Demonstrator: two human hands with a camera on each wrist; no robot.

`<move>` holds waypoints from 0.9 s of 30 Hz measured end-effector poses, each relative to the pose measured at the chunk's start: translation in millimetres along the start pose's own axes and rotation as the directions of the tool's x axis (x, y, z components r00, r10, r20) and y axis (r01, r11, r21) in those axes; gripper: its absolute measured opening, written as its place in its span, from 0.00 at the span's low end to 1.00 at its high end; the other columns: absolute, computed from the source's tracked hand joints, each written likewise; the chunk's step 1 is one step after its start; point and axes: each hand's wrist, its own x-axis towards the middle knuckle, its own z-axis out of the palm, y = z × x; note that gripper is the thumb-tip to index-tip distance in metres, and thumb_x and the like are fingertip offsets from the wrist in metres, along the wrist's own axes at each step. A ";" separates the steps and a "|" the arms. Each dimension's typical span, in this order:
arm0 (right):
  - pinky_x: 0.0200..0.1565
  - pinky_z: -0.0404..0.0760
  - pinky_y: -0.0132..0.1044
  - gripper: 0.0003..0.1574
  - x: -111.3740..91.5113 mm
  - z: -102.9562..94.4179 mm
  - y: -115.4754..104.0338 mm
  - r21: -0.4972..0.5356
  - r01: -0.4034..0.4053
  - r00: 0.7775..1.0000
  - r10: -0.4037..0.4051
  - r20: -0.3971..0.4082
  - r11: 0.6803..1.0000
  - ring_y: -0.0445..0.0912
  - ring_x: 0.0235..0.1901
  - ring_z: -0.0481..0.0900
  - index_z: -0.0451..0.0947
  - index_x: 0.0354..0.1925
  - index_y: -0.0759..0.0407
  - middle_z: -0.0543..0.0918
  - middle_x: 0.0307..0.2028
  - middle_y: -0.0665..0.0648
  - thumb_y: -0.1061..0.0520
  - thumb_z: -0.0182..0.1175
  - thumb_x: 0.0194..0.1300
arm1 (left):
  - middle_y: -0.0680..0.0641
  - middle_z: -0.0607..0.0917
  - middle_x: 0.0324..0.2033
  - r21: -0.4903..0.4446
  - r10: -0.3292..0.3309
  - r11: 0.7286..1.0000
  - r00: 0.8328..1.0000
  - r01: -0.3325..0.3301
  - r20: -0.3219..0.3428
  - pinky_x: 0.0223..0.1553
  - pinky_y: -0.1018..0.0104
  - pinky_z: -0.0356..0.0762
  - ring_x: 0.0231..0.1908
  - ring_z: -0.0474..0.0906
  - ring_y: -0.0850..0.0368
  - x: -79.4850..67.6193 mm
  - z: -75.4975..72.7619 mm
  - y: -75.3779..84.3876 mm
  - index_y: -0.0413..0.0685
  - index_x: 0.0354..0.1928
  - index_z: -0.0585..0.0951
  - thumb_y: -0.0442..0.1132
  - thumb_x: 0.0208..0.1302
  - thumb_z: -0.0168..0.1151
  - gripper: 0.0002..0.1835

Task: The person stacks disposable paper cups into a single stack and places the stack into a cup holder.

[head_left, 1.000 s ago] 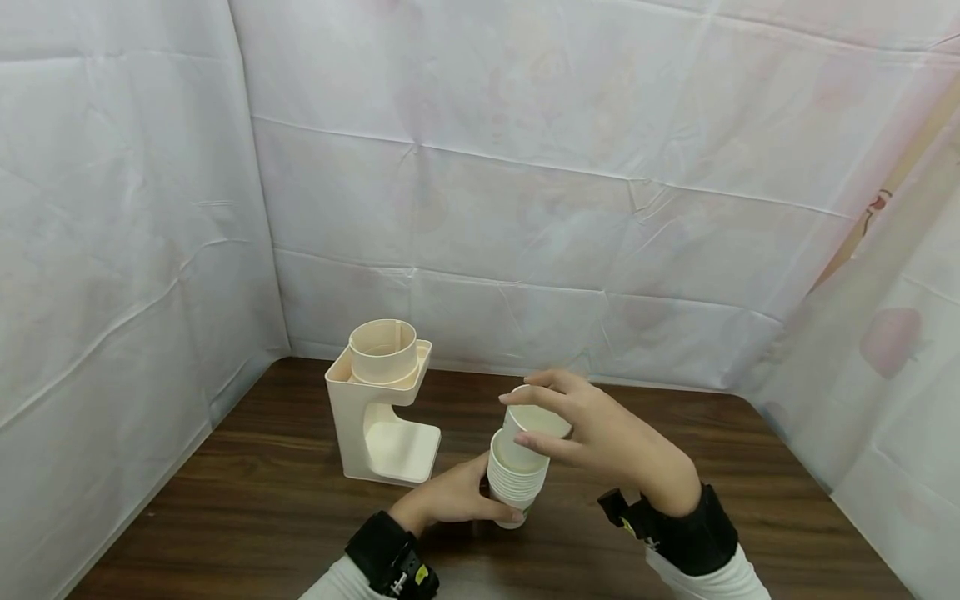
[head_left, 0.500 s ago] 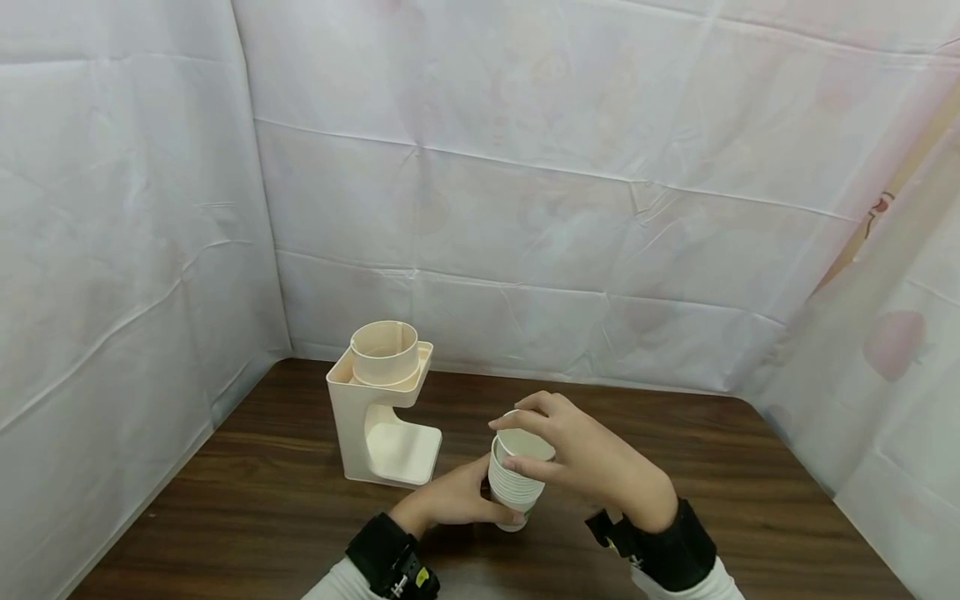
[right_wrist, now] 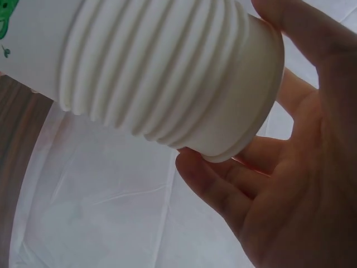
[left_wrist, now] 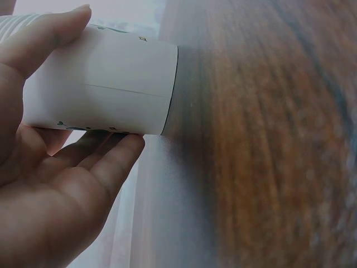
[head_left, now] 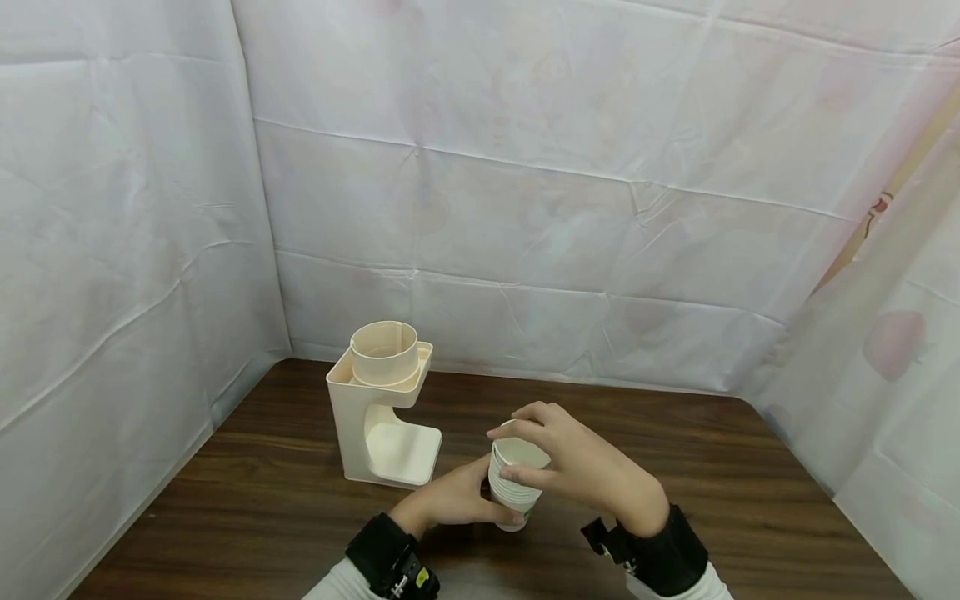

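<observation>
A stack of white paper cups [head_left: 516, 492] stands on the wooden table, their rims nested closely. My left hand [head_left: 457, 496] grips the lower part of the stack from the left, thumb in front; the left wrist view shows the bottom cup [left_wrist: 111, 84] between thumb and fingers, its base at the tabletop. Over the top, my right hand [head_left: 573, 458] holds the rim of the uppermost cup [head_left: 522, 452] between thumb and fingers. In the right wrist view this top cup [right_wrist: 245, 95] sticks out a little beyond the other rims. A green print [right_wrist: 5, 22] shows lower on the stack.
Left of the cups stands a cream plastic holder [head_left: 348, 425] with a round open tube [head_left: 384, 354] on top and a flat base plate [head_left: 405, 452]. White cloth [head_left: 525, 208] hangs behind and at both sides of the dark wooden table [head_left: 247, 500].
My right hand has come down and slightly left, lowering the top cup into the stack. My left hand has stayed in place around the stack.
</observation>
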 end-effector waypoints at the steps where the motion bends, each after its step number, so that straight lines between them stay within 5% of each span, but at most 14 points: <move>1: 0.49 0.78 0.42 0.23 -0.3 1.1 0.4 0.000 0.003 1.000 -0.003 0.000 1.000 0.43 0.55 0.72 0.79 0.60 0.38 0.75 0.54 0.48 0.43 0.67 0.67 | 0.60 0.80 0.52 -0.004 0.000 1.000 1.000 0.000 0.002 0.58 0.56 0.70 0.54 0.76 0.62 -0.1 0.0 -0.1 0.58 0.69 0.66 0.46 0.57 0.76 0.40; 27: 0.50 0.78 0.44 0.25 -2.8 10.0 9.1 0.092 0.013 0.999 -0.017 0.042 0.996 0.45 0.53 0.72 0.76 0.62 0.40 0.74 0.54 0.50 0.41 0.63 0.69 | 0.59 0.80 0.52 -0.020 -0.006 1.000 1.000 0.007 0.002 0.58 0.55 0.69 0.53 0.76 0.61 0.2 0.5 0.3 0.58 0.69 0.66 0.45 0.57 0.76 0.40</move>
